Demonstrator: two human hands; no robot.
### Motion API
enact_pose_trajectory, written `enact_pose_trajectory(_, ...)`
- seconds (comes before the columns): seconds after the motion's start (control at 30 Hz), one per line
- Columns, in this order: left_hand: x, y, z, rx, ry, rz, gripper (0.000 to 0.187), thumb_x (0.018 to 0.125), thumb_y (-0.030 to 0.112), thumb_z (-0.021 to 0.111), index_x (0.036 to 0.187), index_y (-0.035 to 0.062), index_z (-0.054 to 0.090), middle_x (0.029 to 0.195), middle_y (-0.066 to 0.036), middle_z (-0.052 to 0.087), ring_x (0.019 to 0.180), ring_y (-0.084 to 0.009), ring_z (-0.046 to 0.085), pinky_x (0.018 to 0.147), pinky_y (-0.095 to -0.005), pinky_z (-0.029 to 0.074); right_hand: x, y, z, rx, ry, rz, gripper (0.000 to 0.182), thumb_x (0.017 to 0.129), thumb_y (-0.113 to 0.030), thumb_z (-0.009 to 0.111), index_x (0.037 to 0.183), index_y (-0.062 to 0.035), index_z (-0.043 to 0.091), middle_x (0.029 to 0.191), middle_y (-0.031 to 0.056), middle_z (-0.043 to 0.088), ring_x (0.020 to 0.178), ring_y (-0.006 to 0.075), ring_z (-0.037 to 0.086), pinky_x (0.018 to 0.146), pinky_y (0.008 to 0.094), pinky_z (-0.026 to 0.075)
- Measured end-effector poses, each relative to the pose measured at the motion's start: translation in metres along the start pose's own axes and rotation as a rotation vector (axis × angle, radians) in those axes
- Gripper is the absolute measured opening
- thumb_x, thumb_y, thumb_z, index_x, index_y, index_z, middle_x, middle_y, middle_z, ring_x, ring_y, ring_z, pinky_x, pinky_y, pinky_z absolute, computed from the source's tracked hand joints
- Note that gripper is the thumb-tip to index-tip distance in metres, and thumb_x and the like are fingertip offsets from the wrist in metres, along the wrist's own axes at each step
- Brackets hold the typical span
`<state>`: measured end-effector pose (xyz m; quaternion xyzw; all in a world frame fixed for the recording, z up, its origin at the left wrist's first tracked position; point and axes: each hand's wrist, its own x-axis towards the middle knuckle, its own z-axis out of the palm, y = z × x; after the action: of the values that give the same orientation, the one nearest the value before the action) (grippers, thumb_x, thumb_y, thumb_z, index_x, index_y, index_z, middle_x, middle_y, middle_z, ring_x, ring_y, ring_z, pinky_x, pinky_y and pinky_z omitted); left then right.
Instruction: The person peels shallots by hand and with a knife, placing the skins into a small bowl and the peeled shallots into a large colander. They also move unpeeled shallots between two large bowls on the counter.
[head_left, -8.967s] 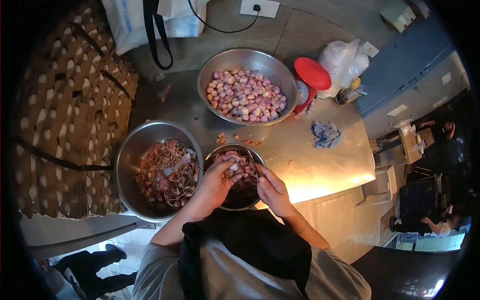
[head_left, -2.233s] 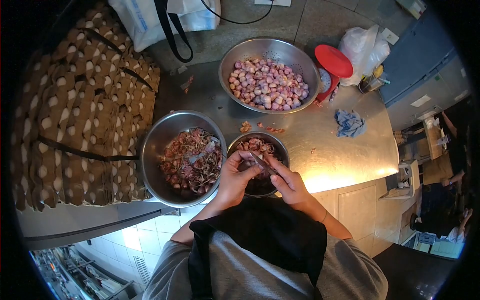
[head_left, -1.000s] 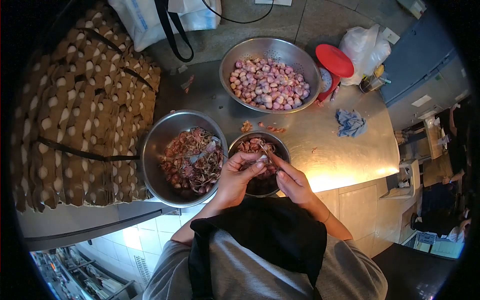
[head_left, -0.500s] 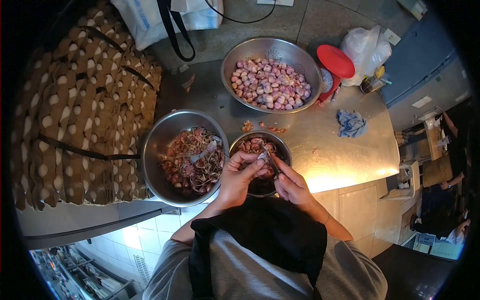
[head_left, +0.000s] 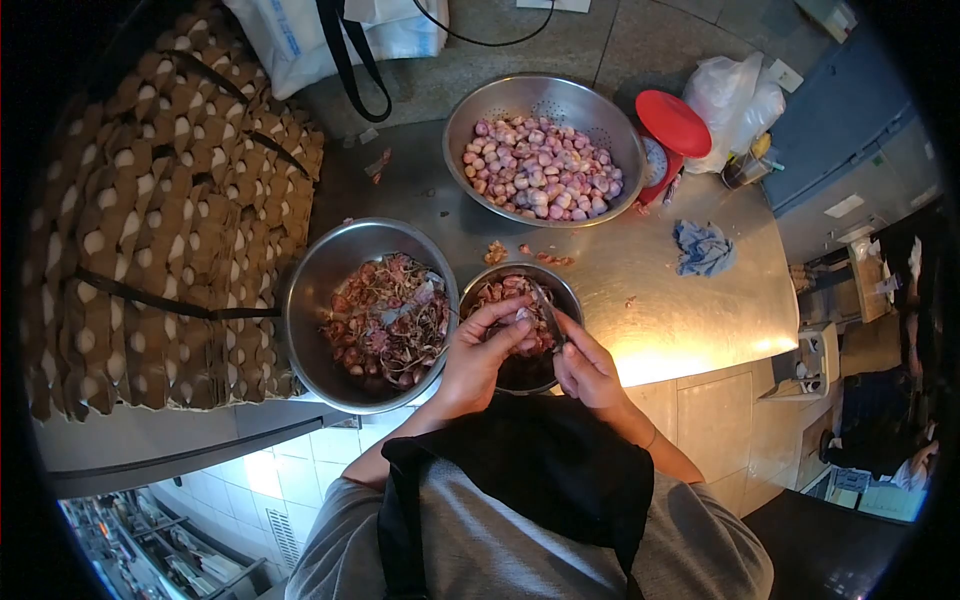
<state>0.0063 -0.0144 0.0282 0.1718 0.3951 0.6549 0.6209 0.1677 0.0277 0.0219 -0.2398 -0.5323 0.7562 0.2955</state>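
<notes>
My left hand [head_left: 478, 358] is closed in a pinch on a small pale shallot [head_left: 523, 315], largely covered by the fingers. In my right hand [head_left: 588, 374] is a small knife [head_left: 549, 317], its blade pointing up and away from me beside the shallot. Both hands are over a small metal bowl [head_left: 573, 297] with reddish skins in it. Left of my hands stands a larger metal bowl [head_left: 303, 300] of unpeeled shallots, dry roots and skins. Farther back, a perforated metal colander [head_left: 462, 112] holds many peeled pink shallots.
Stacked egg trays [head_left: 180, 240] rise at the left. A red scale [head_left: 672, 125], a plastic bag [head_left: 722, 105] and a blue cloth [head_left: 704, 248] are at the right of the steel table [head_left: 660, 320]. Skin scraps [head_left: 555, 259] lie behind the small bowl. People are at far right.
The knife blade has shifted slightly right, away from the left fingertips, and stands more upright. My left fingers have moved a little on the shallot.
</notes>
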Motion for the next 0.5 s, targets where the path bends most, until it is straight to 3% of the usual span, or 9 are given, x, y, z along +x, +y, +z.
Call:
enact_pose_trajectory(0.1, 0.002, -0.003, -0.004, -0.026, -0.008, 0.028, 0.016, 0.082, 0.001, 0.054, 0.098, 0.0064, 0.052, 0.093, -0.003, 0.055, 0.083, -0.0135, 0.056, 0.075, -0.027, 0.049, 0.001, -0.004, -0.001, -0.005, 0.039, 0.02, 0.047, 0.093, -0.023, 0.038, 0.134, -0.0033, 0.025, 0.056, -0.0044, 0.033, 0.045, 0.0043, 0.032, 0.042, 0.0175, 0.027)
enact_pose_trajectory(0.3, 0.004, -0.006, -0.016, -0.084, -0.035, -0.016, 0.008, 0.084, 0.008, 0.055, 0.092, 0.0076, 0.052, 0.086, -0.003, 0.057, 0.081, -0.0139, 0.058, 0.073, -0.0259, 0.049, 0.0, -0.002, 0.001, -0.002, -0.075, 0.029, 0.047, 0.093, -0.023, 0.038, 0.133, -0.002, 0.026, 0.055, -0.0038, 0.034, 0.046, 0.0051, 0.033, 0.044, 0.0178, 0.029)
enact_pose_trajectory(0.5, 0.006, -0.008, -0.018, -0.226, -0.032, -0.107, 0.012, 0.085, 0.014, 0.054, 0.095, 0.0069, 0.055, 0.091, -0.004, 0.059, 0.08, -0.0134, 0.059, 0.07, -0.0231, 0.051, 0.002, 0.0, -0.001, 0.01, -0.07, 0.041, 0.045, 0.093, -0.023, 0.037, 0.133, -0.0033, 0.027, 0.054, -0.0033, 0.035, 0.044, 0.0057, 0.033, 0.041, 0.0179, 0.028)
